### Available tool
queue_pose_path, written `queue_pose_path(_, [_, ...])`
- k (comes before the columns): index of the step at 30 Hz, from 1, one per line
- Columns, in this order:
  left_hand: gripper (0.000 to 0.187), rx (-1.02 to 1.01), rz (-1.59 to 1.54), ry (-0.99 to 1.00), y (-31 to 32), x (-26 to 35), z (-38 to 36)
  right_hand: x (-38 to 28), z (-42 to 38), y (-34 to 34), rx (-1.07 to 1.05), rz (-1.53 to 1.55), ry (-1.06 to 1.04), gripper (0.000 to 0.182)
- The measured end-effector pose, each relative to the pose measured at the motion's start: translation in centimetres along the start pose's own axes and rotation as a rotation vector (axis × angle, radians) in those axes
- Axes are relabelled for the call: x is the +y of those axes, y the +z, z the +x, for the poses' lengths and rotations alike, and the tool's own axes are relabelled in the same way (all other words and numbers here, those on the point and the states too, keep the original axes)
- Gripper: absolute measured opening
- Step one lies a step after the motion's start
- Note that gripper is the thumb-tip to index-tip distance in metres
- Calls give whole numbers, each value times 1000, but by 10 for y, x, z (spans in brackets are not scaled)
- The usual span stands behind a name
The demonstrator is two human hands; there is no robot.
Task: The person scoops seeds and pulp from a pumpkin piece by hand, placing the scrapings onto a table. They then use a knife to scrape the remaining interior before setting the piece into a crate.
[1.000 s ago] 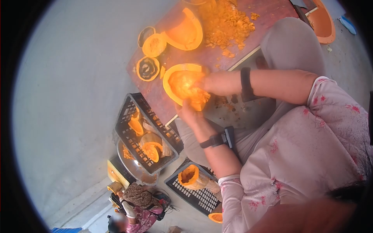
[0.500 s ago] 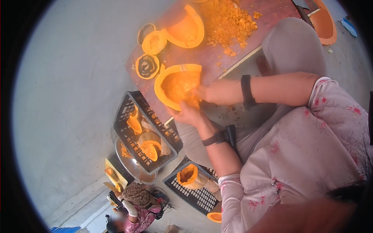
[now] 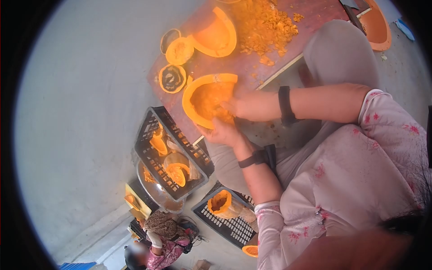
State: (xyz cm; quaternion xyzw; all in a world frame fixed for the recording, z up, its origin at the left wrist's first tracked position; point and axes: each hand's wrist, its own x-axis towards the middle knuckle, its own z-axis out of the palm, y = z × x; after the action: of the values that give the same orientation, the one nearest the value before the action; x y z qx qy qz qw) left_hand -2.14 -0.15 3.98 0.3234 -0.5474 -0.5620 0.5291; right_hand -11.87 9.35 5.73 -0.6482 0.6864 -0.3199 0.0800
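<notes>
A hollowed pumpkin piece with thick orange flesh rests at the near edge of the reddish table, its cavity facing up. My left hand grips its lower rim, fingers tucked under the outside wall. Inside the cavity, my right hand is closed against the stringy flesh. Whatever its fingers hold, if anything, is hidden. Beyond lie another scooped pumpkin piece, a round pumpkin end slice and a dark-centred pumpkin end.
A heap of orange pulp covers the table's far part. Beside the table stand a black crate with pumpkin pieces, a metal basin and a lower crate holding a cut pumpkin. Another person works at lower left.
The view has shifted slightly, so the table and crates sit a little further right. My right hand has moved slightly within the cavity; my left hand keeps its hold on the rim.
</notes>
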Motion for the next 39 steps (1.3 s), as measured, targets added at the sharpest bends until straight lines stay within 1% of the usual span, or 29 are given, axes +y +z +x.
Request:
queue_pose_path(3, [57, 16, 55, 37, -7, -8, 1, -9, -3, -11, -184, 2, 59, 34])
queue_pose_path(5, [57, 10, 62, 50, -7, -9, 0, -9, -3, -11, -171, -16, 28, 36])
queue_pose_path(9, [57, 41, 23, 10, -1, -1, -3, -5, -6, -3, -183, 0, -13, 38])
queue_pose_path(12, [57, 79, 48, -8, -2, -2, -2, -7, -13, -10, -286, -100, -16, 38])
queue_pose_path(15, [57, 94, 18, -26, -5, -7, 0, -2, -10, -10, -379, -14, 44, 39])
queue_pose_path(18, [57, 63, -9, 3, -6, -7, 4, 7, -9, -11, -84, 185, 27, 27])
queue_pose_path(20, [56, 57, 0, 39, -2, 3, 5, 12, -3, -8, 46, 150, -14, 26])
queue_pose_path(21, [56, 96, 0, 52, -3, 2, 7, 12, 0, -7, 111, 133, -34, 26])
queue_pose_path(23, [54, 172, -1, 76, -5, -2, 12, 12, 0, -4, 96, 196, 14, 27])
queue_pose_path(24, [54, 166, 36, 122, -8, -8, 13, 8, 3, -9, 89, 226, 40, 28])
queue_pose_path(26, [53, 154, 108, 211, -17, -18, 15, -6, 4, -16, -68, 373, 159, 29])
queue_pose_path(27, [53, 163, 138, 198, -14, -15, 12, -13, 4, -17, -149, 447, 218, 29])
queue_pose_path(29, [52, 182, 198, 171, -12, -8, 7, -24, 8, -8, -60, 541, 171, 30])
queue_pose_path(30, [52, 161, 165, 171, -12, -7, 6, -18, 3, 17, -16, 590, 148, 31])
queue_pose_path(31, [52, 140, 132, 172, -12, -6, 5, -18, 2, 16, 1, 608, 136, 32])
queue_pose_path(32, [52, 119, 98, 172, -13, -6, 5, -15, 1, 21, 27, 561, 98, 31])
queue_pose_path(34, [52, 123, 58, 89, -15, 0, 4, -13, 2, 20, 80, 465, 23, 30])
queue_pose_path(35, [53, 126, 38, 49, -17, 4, 4, -7, -5, 32, 1, 408, 55, 29])
queue_pose_path(38, [52, 168, -125, -101, -14, 19, 2, -15, -10, 3, -216, 268, 130, 28])
queue_pose_path(39, [50, 128, -113, -98, -17, 19, 2, -17, -9, -3, -275, 241, 143, 29])
